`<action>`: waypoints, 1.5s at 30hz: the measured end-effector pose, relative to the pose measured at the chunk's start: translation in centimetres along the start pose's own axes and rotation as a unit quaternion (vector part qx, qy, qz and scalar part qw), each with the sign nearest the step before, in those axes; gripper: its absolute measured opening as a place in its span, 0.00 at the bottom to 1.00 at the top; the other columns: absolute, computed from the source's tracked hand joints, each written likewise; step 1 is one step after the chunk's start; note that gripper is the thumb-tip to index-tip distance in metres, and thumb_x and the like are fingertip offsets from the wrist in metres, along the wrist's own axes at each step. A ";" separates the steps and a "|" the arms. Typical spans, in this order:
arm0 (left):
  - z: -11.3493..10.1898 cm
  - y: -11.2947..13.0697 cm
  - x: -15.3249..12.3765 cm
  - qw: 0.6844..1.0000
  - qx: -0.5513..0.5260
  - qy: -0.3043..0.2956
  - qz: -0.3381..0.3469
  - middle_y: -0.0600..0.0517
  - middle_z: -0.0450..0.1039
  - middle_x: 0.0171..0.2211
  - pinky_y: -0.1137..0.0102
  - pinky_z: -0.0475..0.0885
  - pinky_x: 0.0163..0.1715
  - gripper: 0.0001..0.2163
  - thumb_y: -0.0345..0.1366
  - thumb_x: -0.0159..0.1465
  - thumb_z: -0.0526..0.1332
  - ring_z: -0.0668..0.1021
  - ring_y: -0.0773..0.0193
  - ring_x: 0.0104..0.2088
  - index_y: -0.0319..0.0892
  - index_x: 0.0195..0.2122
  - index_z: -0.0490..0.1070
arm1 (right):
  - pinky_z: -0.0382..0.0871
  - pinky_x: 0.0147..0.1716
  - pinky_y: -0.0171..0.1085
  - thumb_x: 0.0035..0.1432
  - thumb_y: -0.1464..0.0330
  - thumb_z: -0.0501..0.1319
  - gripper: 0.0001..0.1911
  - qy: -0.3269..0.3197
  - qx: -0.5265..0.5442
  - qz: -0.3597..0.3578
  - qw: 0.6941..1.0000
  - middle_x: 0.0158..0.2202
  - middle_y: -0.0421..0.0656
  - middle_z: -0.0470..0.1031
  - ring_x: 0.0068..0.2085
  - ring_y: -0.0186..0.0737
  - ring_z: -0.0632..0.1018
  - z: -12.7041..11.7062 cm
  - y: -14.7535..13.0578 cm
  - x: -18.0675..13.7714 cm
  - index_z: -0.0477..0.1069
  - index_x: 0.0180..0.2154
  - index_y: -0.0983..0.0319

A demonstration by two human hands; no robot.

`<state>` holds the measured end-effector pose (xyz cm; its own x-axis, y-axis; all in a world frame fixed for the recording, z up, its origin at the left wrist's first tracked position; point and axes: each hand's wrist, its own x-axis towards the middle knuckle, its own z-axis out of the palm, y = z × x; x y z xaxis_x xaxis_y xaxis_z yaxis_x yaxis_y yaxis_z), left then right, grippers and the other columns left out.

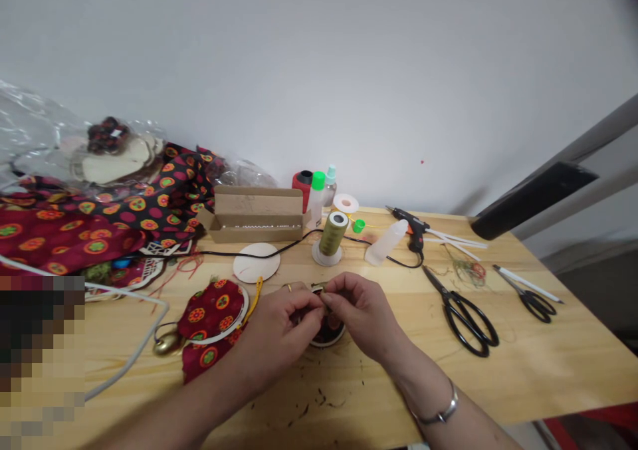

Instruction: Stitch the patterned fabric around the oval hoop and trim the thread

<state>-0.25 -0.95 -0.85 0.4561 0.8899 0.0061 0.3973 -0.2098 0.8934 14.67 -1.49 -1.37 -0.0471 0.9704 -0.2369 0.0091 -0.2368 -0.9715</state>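
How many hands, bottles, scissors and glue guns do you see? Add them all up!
Hands: 2 (left hand, right hand)
Bottles: 3 (green-capped bottle, blue-capped bottle, front bottle)
Scissors: 2 (bigger pair, smaller pair)
Glue gun: 1
Total: 8

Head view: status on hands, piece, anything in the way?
Left hand, right hand: fingertips pinched at dark disc, exact grip hidden. Disc partly covered by fingers. Olive spool just beyond, seemingly not in the way.
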 end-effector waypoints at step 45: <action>-0.1 -0.9 0.4 0.993 0.063 0.077 0.064 0.52 0.71 0.31 0.70 0.68 0.36 0.08 0.31 0.59 0.57 0.73 0.64 0.35 0.44 0.29 0.77 | 0.64 0.20 0.31 0.50 0.69 0.58 0.02 0.013 -0.090 -0.084 0.992 0.20 0.36 0.67 0.20 0.31 0.69 -0.6 0.4 0.0 0.66 0.27 0.61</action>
<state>-0.47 -0.33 -1.62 0.3864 0.9020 0.1928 0.4450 -0.3654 0.8176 15.30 -1.58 -1.76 -0.0368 0.9970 -0.0687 0.1824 -0.0609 -0.9813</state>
